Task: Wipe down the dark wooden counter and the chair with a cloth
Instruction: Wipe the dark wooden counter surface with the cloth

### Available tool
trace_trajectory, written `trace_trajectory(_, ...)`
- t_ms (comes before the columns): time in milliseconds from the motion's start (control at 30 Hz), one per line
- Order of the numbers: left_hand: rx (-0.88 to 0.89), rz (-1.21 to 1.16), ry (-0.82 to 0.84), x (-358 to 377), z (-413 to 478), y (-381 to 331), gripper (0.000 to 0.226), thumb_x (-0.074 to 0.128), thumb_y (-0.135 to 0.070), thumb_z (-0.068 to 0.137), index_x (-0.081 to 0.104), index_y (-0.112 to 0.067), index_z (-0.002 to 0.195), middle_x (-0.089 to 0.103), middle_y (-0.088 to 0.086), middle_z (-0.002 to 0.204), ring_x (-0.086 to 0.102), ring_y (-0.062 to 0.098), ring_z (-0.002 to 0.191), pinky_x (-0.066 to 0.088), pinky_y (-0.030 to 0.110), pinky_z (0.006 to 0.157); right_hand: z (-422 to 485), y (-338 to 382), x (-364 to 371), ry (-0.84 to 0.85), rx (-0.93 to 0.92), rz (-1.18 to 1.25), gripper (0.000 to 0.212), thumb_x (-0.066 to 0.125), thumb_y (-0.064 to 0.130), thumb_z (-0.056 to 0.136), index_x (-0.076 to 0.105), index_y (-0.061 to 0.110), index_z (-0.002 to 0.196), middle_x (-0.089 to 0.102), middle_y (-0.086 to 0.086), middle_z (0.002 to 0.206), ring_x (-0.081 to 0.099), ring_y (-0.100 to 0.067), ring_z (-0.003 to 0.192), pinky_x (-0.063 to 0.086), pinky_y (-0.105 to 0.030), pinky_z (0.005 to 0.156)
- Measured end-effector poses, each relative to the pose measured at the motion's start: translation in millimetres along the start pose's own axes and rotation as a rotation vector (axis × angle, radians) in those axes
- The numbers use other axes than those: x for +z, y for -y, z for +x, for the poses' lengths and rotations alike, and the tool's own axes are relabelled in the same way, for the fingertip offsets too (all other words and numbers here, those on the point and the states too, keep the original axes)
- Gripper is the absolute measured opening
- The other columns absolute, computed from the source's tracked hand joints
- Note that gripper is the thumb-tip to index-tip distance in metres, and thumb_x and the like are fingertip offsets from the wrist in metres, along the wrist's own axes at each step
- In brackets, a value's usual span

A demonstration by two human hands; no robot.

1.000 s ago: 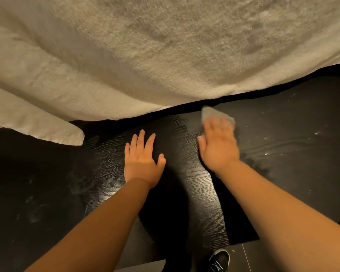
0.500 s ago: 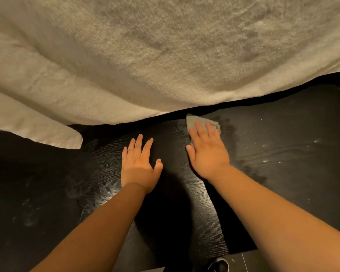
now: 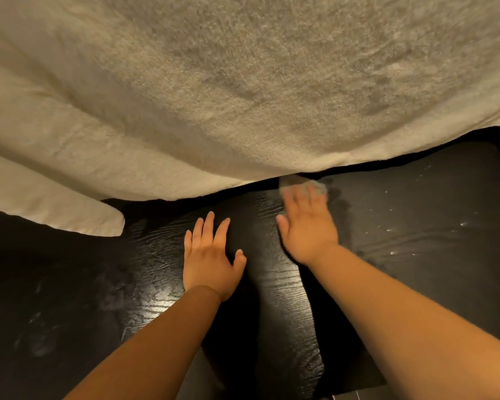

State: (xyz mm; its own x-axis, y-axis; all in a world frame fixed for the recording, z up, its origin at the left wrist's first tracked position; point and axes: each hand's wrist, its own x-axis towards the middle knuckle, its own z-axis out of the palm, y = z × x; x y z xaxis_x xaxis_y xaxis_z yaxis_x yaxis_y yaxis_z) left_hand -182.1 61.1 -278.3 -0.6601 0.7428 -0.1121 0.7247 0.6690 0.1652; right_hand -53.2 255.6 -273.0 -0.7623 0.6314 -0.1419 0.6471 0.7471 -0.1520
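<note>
Person's right hand, fingers straight & slightly blurred, presses a small grey cloth flat on the dark wooden counter. The cloth sits at the far side, just under the hem of a big cream terry towel filling the upper frame. Left hand lies palm-down beside the right, fingers spread, holding nothing. White specks dot the counter's right side; dull smears at left.

Dark wooden counter: grey cloth, flat left hand; cream towel covers far edge.
</note>
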Motion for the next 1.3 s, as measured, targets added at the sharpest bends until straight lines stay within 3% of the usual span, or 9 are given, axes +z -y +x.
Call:
trace_trajectory(100, 0.006, 0.001, 0.008, 0.8, 0.2, 0.7, 0.078, 0.042, -0.058, 0.091, 0.029, -0.029, 0.162, 0.014, 0.007, 0.174, 0.01, 0.029, 0.16, 0.007, 0.051, 0.13, -31.4, 31.4, 12.1, 0.073, -0.334, 0.035, 0.065, 0.027, 0.049, 0.106, 0.03, 0.015, 0.161, 0.025, -0.012, 0.168, 0.014, -0.039, 0.156, 0.007, -0.051, 0.128)
trace_trajectory(200, 0.017, -0.011, 0.006, 0.1, -1.4, 1.4, 0.078, 0.04, -0.058, 0.092, 0.028, -0.028, 0.163, 0.013, 0.007, 0.174, 0.008, 0.03, 0.16, 0.007, 0.051, 0.13, -29.8, 16.1, 7.6, 0.119, -0.452, 0.022, 0.065, 0.027, 0.05, 0.105, 0.029, 0.018, 0.162, 0.023, -0.007, 0.17, 0.014, -0.033, 0.157, 0.009, -0.048, 0.129)
trace_trajectory(433, 0.019, -0.062, 0.004, -3.1, -3.7, 1.7, 0.075, 0.043, -0.057, 0.095, 0.027, -0.03, 0.164, 0.012, 0.004, 0.174, 0.005, 0.027, 0.161, 0.001, 0.048, 0.131, 14.5, -10.8, -1.4, -0.007, 0.103, 0.003, 0.07, 0.02, 0.051, 0.102, 0.035, 0.01, 0.156, 0.035, -0.018, 0.16, 0.021, -0.044, 0.151, 0.016, -0.054, 0.125)
trace_trajectory(667, 0.017, -0.086, 0.041, -10.1, -2.7, 0.6, 0.074, 0.049, -0.056, 0.096, 0.031, -0.028, 0.162, 0.019, 0.009, 0.172, 0.011, 0.03, 0.158, 0.004, 0.048, 0.13, -26.3, 4.1, 5.6, 0.14, -0.357, 0.002, 0.067, 0.02, 0.053, 0.105, 0.023, 0.02, 0.164, 0.015, -0.004, 0.172, 0.007, -0.033, 0.158, 0.003, -0.046, 0.128)
trace_trajectory(800, 0.084, -0.055, 0.044, -18.3, 23.6, 8.0, 0.07, 0.05, -0.055, 0.097, 0.038, -0.026, 0.159, 0.027, 0.014, 0.166, 0.024, 0.032, 0.152, 0.016, 0.05, 0.128, -5.9, -39.9, -6.1, 0.062, -0.096, -0.012, 0.073, 0.015, 0.056, 0.101, 0.024, 0.016, 0.162, 0.024, -0.011, 0.168, 0.015, -0.037, 0.156, 0.011, -0.049, 0.128)
trace_trajectory(933, 0.121, 0.027, 0.049, -11.9, 41.4, 15.8, 0.074, 0.037, -0.06, 0.095, 0.028, -0.031, 0.163, 0.019, 0.01, 0.17, 0.013, 0.031, 0.157, 0.003, 0.052, 0.13, 17.0, -17.0, -10.9, 0.004, 0.207, -0.019, 0.072, 0.014, 0.053, 0.1, 0.038, 0.01, 0.153, 0.037, -0.021, 0.157, 0.024, -0.046, 0.148, 0.017, -0.056, 0.123)
trace_trajectory(1000, 0.115, 0.019, 0.019, -8.4, 40.7, 15.3, 0.073, 0.037, -0.059, 0.094, 0.03, -0.031, 0.162, 0.022, 0.009, 0.169, 0.015, 0.029, 0.157, 0.005, 0.052, 0.13, 20.9, 8.7, -6.2, -0.002, 0.152, -0.01, 0.067, 0.017, 0.05, 0.101, 0.041, 0.011, 0.151, 0.042, -0.019, 0.152, 0.029, -0.045, 0.143, 0.018, -0.058, 0.122)
trace_trajectory(1167, 0.105, 0.039, -0.009, -3.2, 43.3, 15.9, 0.074, 0.035, -0.059, 0.092, 0.033, -0.03, 0.16, 0.027, 0.009, 0.167, 0.02, 0.031, 0.155, 0.009, 0.054, 0.129, 28.6, 17.9, 4.0, 0.074, -0.365, 0.019, 0.065, 0.021, 0.05, 0.104, 0.03, 0.02, 0.161, 0.032, -0.008, 0.164, 0.026, -0.036, 0.15, 0.014, -0.052, 0.127)
trace_trajectory(1300, 0.121, 0.037, 0.0, -3.2, 43.9, 16.9, 0.074, 0.033, -0.06, 0.092, 0.031, -0.031, 0.161, 0.024, 0.009, 0.167, 0.018, 0.031, 0.155, 0.008, 0.054, 0.13, 52.0, -42.2, -4.2, -0.023, -0.04, -0.068, 0.065, 0.017, 0.05, 0.103, 0.052, 0.012, 0.141, 0.056, -0.021, 0.139, 0.045, -0.043, 0.13, 0.024, -0.056, 0.12)
